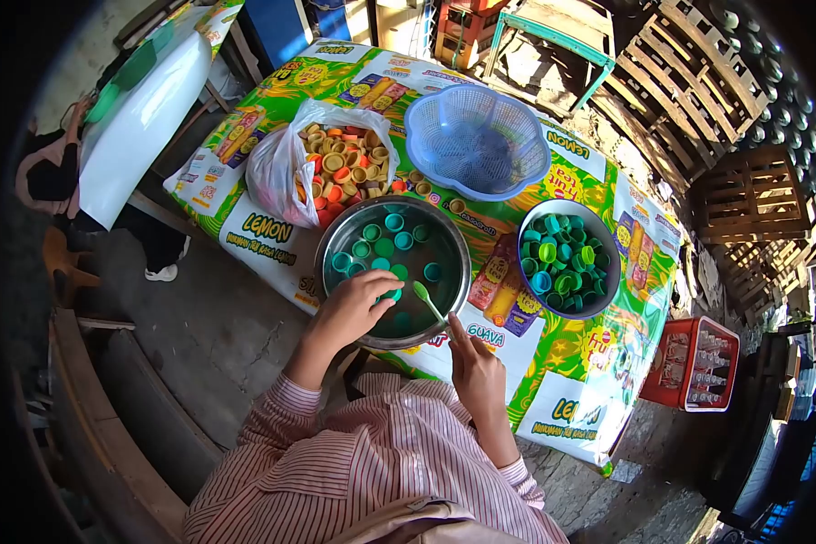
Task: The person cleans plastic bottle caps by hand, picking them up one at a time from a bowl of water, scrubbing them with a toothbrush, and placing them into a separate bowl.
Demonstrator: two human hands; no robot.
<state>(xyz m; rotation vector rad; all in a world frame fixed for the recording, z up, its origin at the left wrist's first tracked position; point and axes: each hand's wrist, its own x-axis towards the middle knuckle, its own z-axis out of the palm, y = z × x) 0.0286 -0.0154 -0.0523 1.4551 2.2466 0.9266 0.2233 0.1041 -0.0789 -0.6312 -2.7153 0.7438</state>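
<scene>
A metal basin [463, 258] holds water with several green and teal bottle caps [394, 222] in it. Over its near side, my left hand [349, 308] has its fingers closed on a green bottle cap [392, 295]. My right hand [476, 367], at the basin's near right rim, grips a toothbrush [430, 304] by its pale handle. The green head of the toothbrush points toward the left hand, a small gap from the cap. Right of the basin stands a bowl [615, 281] full of green bottle caps [564, 258].
A plastic bag [272, 177] of orange and tan caps sits behind the basin. Beside it is a blue plastic basket [476, 140]. A printed cloth [571, 408] covers the table. A red crate of bottles [694, 363] stands at right; another person [54, 172] is at far left.
</scene>
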